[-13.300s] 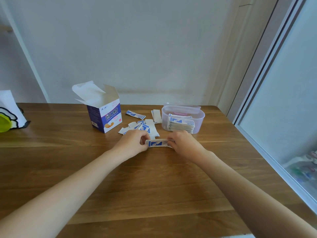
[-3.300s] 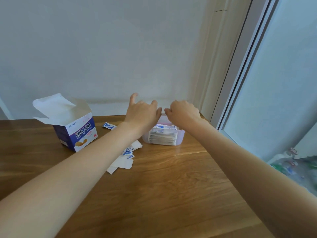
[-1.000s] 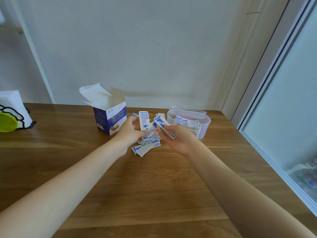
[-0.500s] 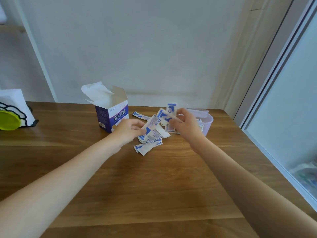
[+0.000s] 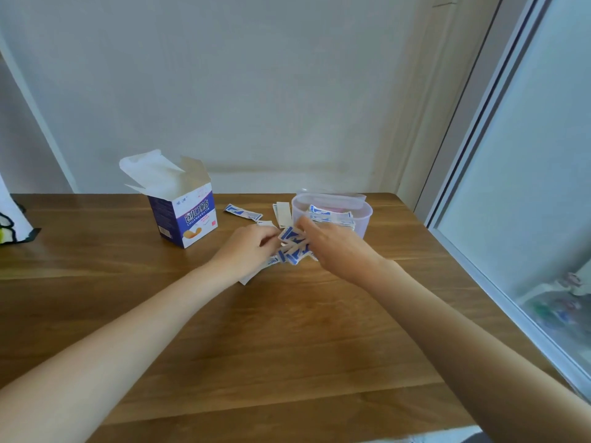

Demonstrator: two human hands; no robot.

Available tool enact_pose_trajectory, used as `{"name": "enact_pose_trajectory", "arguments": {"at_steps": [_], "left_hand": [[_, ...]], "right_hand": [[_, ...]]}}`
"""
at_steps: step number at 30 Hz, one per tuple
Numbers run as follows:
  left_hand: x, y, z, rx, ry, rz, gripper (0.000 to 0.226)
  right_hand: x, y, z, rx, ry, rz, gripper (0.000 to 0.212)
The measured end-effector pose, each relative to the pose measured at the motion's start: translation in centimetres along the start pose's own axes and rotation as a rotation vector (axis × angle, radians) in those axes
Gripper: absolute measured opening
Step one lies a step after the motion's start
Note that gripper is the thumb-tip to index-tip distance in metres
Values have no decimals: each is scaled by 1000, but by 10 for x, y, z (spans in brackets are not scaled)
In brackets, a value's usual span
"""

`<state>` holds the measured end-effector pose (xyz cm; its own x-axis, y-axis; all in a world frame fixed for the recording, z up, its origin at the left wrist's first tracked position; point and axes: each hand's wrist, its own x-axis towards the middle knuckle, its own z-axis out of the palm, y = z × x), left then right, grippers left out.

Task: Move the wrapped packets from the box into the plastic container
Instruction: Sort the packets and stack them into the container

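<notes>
A loose heap of packets point(image 5: 292, 247) lies on the worktop point(image 5: 287, 330) between the box point(image 5: 184, 215) and the container point(image 5: 332, 215), which already holds a stack. The left hand point(image 5: 248, 251) curls its fingers on the heap's left edge; the right hand point(image 5: 335, 247) reaches in with fingers extended over it. Two stray packets point(image 5: 243, 212) lie behind.

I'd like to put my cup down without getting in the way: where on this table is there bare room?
Bare wood runs along the table's near edge between the two forearms, and left of the box. It is crowded between the box and the plastic container: loose packets lie there, and the left hand and right hand work a pile.
</notes>
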<state>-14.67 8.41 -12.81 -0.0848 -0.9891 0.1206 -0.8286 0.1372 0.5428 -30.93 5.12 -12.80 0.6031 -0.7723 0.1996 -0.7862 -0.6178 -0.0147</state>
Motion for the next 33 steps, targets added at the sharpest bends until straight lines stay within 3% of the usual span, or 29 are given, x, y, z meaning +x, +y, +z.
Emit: {"name": "enact_pose_trajectory", "arguments": {"at_steps": [3, 7, 11, 15, 19, 22, 27, 30, 33], "left_hand": [[3, -5, 1, -7, -30, -9, 27], [-4, -8, 16, 108, -294, 0, 54], [-4, -8, 30, 140, -190, 30, 65], [0, -7, 34, 236, -107, 62, 38], [3, 2, 33, 178, -58, 53, 26], [11, 15, 26, 61, -11, 81, 22], [55, 38, -5, -302, 235, -13, 23], [85, 49, -13, -375, 157, -87, 23], [102, 55, -14, -175, 28, -128, 22]], "right_hand": [[-6, 8, 2, -38, 62, -49, 39], [-12, 6, 22, 36, -44, -35, 33], [-16, 12, 28, -13, -47, -25, 27], [-20, 21, 25, -53, -38, -38, 26], [-24, 32, 21, 212, -88, 112, 23], [-24, 42, 14, 417, 81, 154, 13], [-2, 68, -25, 708, 417, 389, 8], [14, 82, -36, 833, 423, 554, 9], [28, 92, -33, 792, 314, 659, 13]]}}
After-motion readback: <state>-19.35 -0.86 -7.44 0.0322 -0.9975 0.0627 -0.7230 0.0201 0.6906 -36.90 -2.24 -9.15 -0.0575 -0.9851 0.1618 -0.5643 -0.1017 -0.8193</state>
